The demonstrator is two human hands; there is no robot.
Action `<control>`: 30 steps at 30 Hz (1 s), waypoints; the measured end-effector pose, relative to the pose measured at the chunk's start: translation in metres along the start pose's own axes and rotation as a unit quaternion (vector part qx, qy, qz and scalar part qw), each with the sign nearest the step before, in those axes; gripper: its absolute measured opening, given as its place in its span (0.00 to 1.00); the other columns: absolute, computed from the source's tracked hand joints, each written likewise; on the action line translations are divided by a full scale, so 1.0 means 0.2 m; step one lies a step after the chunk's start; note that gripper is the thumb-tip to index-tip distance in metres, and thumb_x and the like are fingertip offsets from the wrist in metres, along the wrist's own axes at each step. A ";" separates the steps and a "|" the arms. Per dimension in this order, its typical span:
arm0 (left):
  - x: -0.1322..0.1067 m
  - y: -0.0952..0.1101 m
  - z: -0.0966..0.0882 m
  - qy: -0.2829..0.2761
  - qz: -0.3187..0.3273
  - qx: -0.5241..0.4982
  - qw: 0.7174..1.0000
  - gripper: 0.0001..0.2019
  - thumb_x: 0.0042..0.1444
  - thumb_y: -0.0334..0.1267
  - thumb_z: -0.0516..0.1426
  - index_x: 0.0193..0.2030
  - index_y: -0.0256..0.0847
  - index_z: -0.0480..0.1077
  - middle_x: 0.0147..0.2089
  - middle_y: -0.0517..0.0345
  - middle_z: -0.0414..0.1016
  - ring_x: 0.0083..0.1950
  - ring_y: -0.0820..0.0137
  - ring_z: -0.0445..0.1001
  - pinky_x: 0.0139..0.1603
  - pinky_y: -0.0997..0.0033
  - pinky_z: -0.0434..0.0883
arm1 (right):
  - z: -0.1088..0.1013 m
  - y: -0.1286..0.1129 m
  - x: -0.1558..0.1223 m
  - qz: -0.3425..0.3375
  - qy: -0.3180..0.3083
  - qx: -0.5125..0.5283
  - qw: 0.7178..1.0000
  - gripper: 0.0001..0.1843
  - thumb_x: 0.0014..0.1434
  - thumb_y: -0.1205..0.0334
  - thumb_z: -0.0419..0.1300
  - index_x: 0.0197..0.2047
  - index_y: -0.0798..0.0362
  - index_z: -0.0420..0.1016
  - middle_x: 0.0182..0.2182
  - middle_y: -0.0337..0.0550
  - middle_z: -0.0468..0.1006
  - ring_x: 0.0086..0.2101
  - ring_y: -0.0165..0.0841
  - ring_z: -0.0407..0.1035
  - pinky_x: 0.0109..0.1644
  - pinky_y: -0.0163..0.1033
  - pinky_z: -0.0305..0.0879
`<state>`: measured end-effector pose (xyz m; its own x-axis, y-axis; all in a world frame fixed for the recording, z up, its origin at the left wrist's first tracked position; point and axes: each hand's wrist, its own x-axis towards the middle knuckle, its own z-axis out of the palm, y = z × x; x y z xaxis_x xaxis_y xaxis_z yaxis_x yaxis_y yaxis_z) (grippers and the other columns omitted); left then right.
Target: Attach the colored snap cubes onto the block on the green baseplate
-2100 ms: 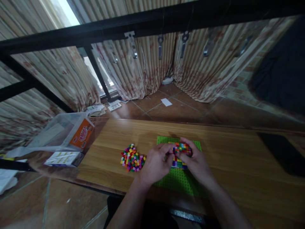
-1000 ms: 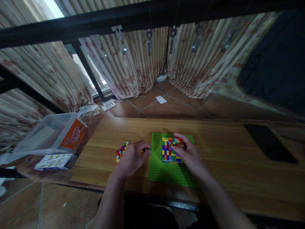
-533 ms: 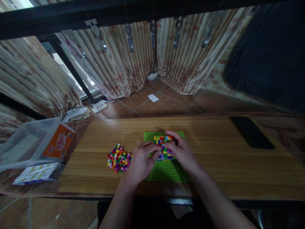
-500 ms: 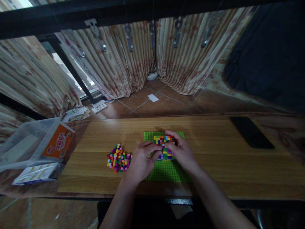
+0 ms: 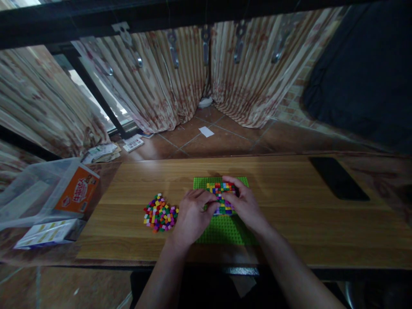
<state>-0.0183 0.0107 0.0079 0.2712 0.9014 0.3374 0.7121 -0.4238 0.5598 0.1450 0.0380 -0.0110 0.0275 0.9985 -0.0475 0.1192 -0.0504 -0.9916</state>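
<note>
A green studded baseplate (image 5: 222, 234) lies on the wooden table, and a block of small multicoloured bricks (image 5: 222, 198) sits on its far half. My left hand (image 5: 195, 214) is at the left side of that block, with thumb and fingertips pinched together; whatever is between them is too small to make out. My right hand (image 5: 246, 205) curves round the block's right side, thumb on top and index finger at the far edge. Part of the block is hidden under both hands. Left of my left hand is a pile of loose coloured bricks (image 5: 159, 214).
A black phone-like slab (image 5: 338, 178) lies at the right of the wooden table (image 5: 289, 231). Beyond the left end stand a clear plastic bin (image 5: 38, 184) with an orange label and a white box (image 5: 46, 234). Curtains (image 5: 174, 86) hang behind the table.
Both hands stay almost in place at the brick block, with the left pinch still at its left side. The whole view has shifted very slightly.
</note>
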 end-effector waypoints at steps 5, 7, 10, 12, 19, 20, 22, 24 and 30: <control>0.00 0.01 0.01 0.009 0.007 0.014 1.000 0.05 0.57 0.36 0.62 0.32 0.41 0.72 0.32 0.59 0.77 0.36 0.68 0.74 0.41 0.66 0.65 | 0.00 0.00 0.00 0.000 -0.001 0.013 1.000 0.26 0.45 0.57 0.62 0.50 0.50 0.74 0.49 0.44 0.79 0.48 0.41 0.72 0.56 0.48 0.64; 0.00 0.00 0.01 0.014 0.009 0.019 1.000 0.05 0.57 0.37 0.62 0.31 0.41 0.72 0.32 0.59 0.76 0.36 0.67 0.73 0.41 0.66 0.65 | 0.00 0.01 0.00 -0.001 -0.003 0.014 1.000 0.26 0.45 0.56 0.62 0.50 0.49 0.74 0.49 0.44 0.79 0.48 0.41 0.72 0.56 0.48 0.64; 0.00 0.00 0.01 0.017 0.011 0.024 0.999 0.06 0.57 0.37 0.63 0.31 0.41 0.71 0.32 0.58 0.76 0.36 0.67 0.73 0.41 0.66 0.65 | 0.00 0.00 0.00 -0.002 -0.008 0.009 1.000 0.26 0.46 0.56 0.62 0.51 0.49 0.74 0.49 0.45 0.78 0.48 0.41 0.72 0.56 0.48 0.65; -0.01 0.00 0.01 0.017 0.012 0.026 0.999 0.06 0.57 0.37 0.63 0.31 0.41 0.71 0.32 0.59 0.76 0.36 0.67 0.73 0.41 0.66 0.65 | 0.00 0.00 0.00 0.001 -0.018 0.006 1.000 0.28 0.46 0.55 0.62 0.52 0.50 0.73 0.50 0.46 0.78 0.48 0.41 0.72 0.56 0.49 0.65; 0.00 0.00 0.01 0.016 -0.008 0.035 0.999 0.07 0.57 0.38 0.62 0.31 0.41 0.70 0.33 0.58 0.75 0.36 0.67 0.72 0.40 0.66 0.64 | -0.01 0.00 -0.02 -0.007 -0.047 -0.040 0.998 0.34 0.46 0.57 0.63 0.58 0.52 0.67 0.57 0.49 0.73 0.53 0.43 0.70 0.59 0.49 0.62; 0.00 0.00 0.02 0.017 -0.010 0.035 0.999 0.06 0.57 0.38 0.62 0.32 0.41 0.70 0.33 0.58 0.75 0.36 0.67 0.72 0.40 0.66 0.64 | -0.01 -0.01 -0.02 -0.005 -0.048 -0.044 0.998 0.34 0.47 0.57 0.62 0.59 0.52 0.67 0.57 0.49 0.73 0.52 0.42 0.70 0.59 0.49 0.63; 0.00 0.00 0.02 0.018 -0.012 0.034 0.999 0.06 0.57 0.38 0.62 0.32 0.41 0.70 0.33 0.58 0.75 0.36 0.67 0.72 0.40 0.67 0.64 | -0.01 -0.01 -0.02 -0.002 -0.048 -0.053 0.997 0.34 0.46 0.58 0.62 0.59 0.53 0.67 0.56 0.50 0.73 0.51 0.42 0.71 0.58 0.48 0.64; 0.00 0.00 0.02 0.020 -0.011 0.032 0.999 0.07 0.57 0.38 0.63 0.32 0.41 0.70 0.34 0.58 0.75 0.36 0.67 0.72 0.40 0.67 0.64 | -0.01 -0.02 -0.02 0.000 -0.045 -0.060 0.997 0.34 0.45 0.58 0.62 0.58 0.53 0.68 0.55 0.50 0.74 0.51 0.42 0.71 0.57 0.48 0.65; -0.01 0.00 0.02 0.019 -0.014 0.024 0.999 0.06 0.57 0.38 0.62 0.32 0.41 0.70 0.34 0.58 0.76 0.37 0.68 0.72 0.39 0.68 0.64 | -0.01 -0.03 -0.01 0.006 -0.042 -0.057 0.997 0.34 0.44 0.59 0.63 0.57 0.51 0.69 0.54 0.48 0.75 0.49 0.41 0.73 0.56 0.47 0.66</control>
<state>-0.0159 0.0096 0.0052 0.2276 0.9082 0.3513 0.7498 -0.3936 0.5318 0.1459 0.0353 -0.0053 -0.0529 0.9959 -0.0733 0.2322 -0.0592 -0.9709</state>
